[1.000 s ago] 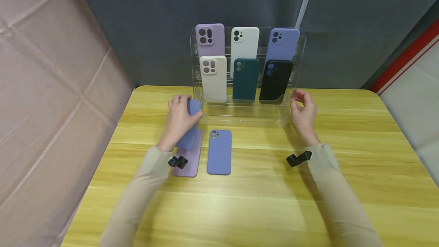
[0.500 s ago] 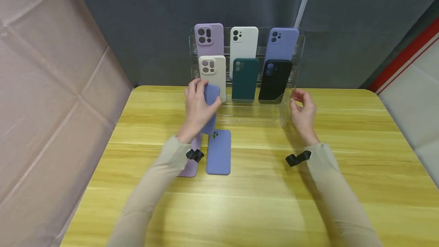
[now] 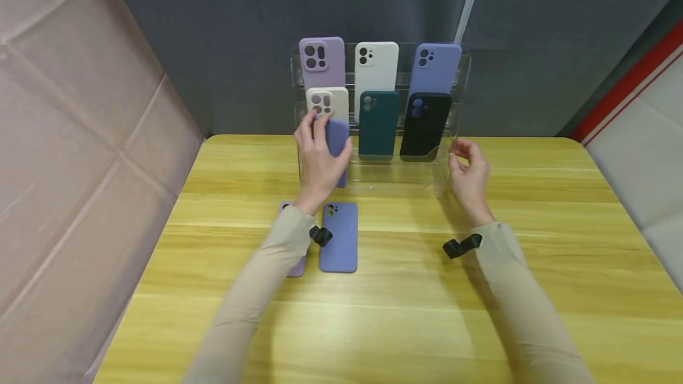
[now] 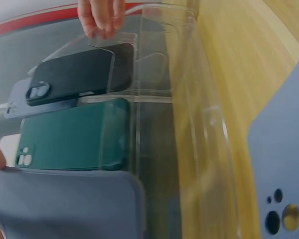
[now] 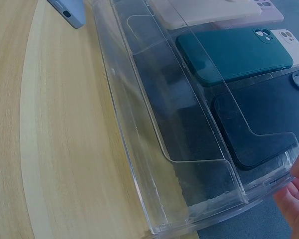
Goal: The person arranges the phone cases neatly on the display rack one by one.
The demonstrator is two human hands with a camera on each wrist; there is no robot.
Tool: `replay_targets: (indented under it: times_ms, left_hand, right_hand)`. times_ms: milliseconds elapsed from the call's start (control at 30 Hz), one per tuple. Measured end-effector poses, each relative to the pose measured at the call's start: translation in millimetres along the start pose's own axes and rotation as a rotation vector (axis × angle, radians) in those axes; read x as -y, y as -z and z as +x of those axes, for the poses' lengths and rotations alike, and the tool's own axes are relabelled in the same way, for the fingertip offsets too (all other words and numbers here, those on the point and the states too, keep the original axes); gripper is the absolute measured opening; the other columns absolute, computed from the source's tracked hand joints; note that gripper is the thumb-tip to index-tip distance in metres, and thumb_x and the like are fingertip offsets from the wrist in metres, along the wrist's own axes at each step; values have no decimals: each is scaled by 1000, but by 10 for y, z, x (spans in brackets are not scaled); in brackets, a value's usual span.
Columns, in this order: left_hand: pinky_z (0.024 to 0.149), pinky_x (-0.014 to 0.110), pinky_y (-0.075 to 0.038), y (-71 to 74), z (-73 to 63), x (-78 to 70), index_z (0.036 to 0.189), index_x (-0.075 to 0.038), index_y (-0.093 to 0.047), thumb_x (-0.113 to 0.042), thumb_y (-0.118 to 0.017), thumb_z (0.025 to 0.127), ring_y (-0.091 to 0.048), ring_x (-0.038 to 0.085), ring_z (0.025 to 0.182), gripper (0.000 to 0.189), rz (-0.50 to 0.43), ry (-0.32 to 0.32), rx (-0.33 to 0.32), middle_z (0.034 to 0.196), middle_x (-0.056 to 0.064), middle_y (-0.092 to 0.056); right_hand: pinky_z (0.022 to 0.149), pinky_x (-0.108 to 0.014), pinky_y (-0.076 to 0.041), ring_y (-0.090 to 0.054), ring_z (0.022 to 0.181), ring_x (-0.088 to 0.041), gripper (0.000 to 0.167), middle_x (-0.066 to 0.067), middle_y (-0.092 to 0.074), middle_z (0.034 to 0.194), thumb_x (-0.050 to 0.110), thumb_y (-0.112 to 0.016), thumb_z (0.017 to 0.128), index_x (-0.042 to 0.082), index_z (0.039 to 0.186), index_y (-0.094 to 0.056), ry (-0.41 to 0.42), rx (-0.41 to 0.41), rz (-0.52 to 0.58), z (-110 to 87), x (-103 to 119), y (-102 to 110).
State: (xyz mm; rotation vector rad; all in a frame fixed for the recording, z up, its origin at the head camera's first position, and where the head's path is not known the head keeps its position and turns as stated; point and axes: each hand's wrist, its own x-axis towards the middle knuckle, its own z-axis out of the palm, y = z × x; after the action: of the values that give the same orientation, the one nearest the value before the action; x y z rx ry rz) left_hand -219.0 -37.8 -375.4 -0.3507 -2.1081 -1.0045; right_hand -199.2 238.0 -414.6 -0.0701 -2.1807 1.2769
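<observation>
My left hand [image 3: 317, 165] holds a periwinkle phone case [image 3: 337, 135] by its edges, upright at the left front of the clear stepped display stand [image 3: 384, 182]. That case partly covers a white phone case [image 3: 337, 99]; in the left wrist view the held case [image 4: 70, 204] stands beside the green phone case [image 4: 74, 134]. My right hand [image 3: 471, 173] pinches the stand's right side edge, near the black phone case [image 3: 425, 129]. On the top tier stand a lilac case [image 3: 329, 73], another white case [image 3: 376, 79] and a periwinkle case [image 3: 434, 70].
Before the stand, a periwinkle phone case [image 3: 339, 248] lies flat on the wooden table [image 3: 405, 313]. Left of it lies a lilac case [image 3: 297, 268], mostly hidden under my left forearm. A grey curtain [image 3: 240, 46] hangs behind the stand.
My left hand has carried the periwinkle case up and right, from above the lilac case on the table to the stand's left front. My right hand has stayed at the stand's side.
</observation>
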Motion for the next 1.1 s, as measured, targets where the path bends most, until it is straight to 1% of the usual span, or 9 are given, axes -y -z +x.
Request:
replay_targets:
  times_ms: [167, 233, 367, 500, 667, 800, 933, 1033, 1100]
  left_hand:
    - [89, 42, -42, -110, -33, 51, 122, -4, -52, -23, -70, 79, -37, 33, 117, 51, 39, -43, -83, 134, 19, -39]
    - [90, 43, -41, -152, -56, 70, 122, -4, -52, -22, -71, 78, -38, 34, 116, 51, 53, -60, -115, 134, 20, -39]
    - [90, 46, -40, -215, -111, 110, 122, -3, -52, -21, -72, 77, -38, 37, 114, 52, 87, -83, -156, 133, 21, -39]
    - [93, 48, -38, -252, -157, 141, 122, -4, -52, -20, -73, 76, -37, 38, 115, 53, 110, -86, -182, 133, 22, -39]
    - [96, 48, -37, -284, -198, 173, 119, -4, -53, -18, -75, 74, -37, 37, 118, 52, 113, -57, -209, 131, 21, -38]
    - [96, 49, -36, -308, -234, 205, 119, -4, -53, -18, -75, 75, -35, 37, 119, 51, 116, -39, -205, 131, 21, -37]
    - [97, 50, -35, -327, -272, 234, 119, -3, -53, -19, -73, 76, -36, 38, 118, 50, 141, -47, -196, 129, 22, -37]
    - [98, 51, -34, -341, -289, 250, 118, -3, -53, -19, -73, 77, -37, 39, 117, 48, 159, -57, -206, 129, 22, -38]
    - [98, 51, -34, -353, -300, 255, 117, -3, -54, -20, -73, 76, -37, 39, 117, 48, 169, -54, -217, 129, 22, -39]
  right_hand:
    - [70, -5, -43, -58, 90, -10, 24, -18, -64, 103, 1, -57, 88, -7, 111, -59, 4, -1, 17, -5, 2, -5]
    - [69, -5, -43, -58, 89, -10, 24, -19, -64, 103, 0, -57, 88, -7, 111, -59, 5, -1, 20, -7, 2, -6]
    - [70, -5, -43, -58, 90, -10, 24, -19, -64, 103, -1, -57, 88, -7, 111, -59, 4, 0, 23, -8, 0, -10]
    - [70, -5, -44, -58, 91, -11, 25, -18, -64, 103, -1, -57, 88, -7, 112, -59, 3, 2, 22, -8, -3, -12]
    - [70, -5, -44, -58, 90, -11, 24, -18, -64, 103, 2, -57, 89, -6, 111, -59, 3, 0, 23, -7, -10, -12]
    - [70, -5, -44, -58, 90, -11, 25, -19, -64, 103, 4, -57, 89, -6, 111, -59, 10, 0, 21, -7, -16, -10]
    - [70, -4, -44, -58, 90, -10, 24, -19, -64, 103, 1, -58, 88, -7, 111, -59, 12, 0, 10, -6, -18, -11]
    - [70, -4, -43, -57, 90, -9, 24, -19, -64, 103, -2, -58, 87, -7, 111, -59, 12, -2, 3, -3, -17, -11]
    - [70, -4, -43, -57, 90, -8, 24, -18, -64, 103, 0, -58, 88, -7, 111, -59, 12, -3, 1, -2, -20, -10]
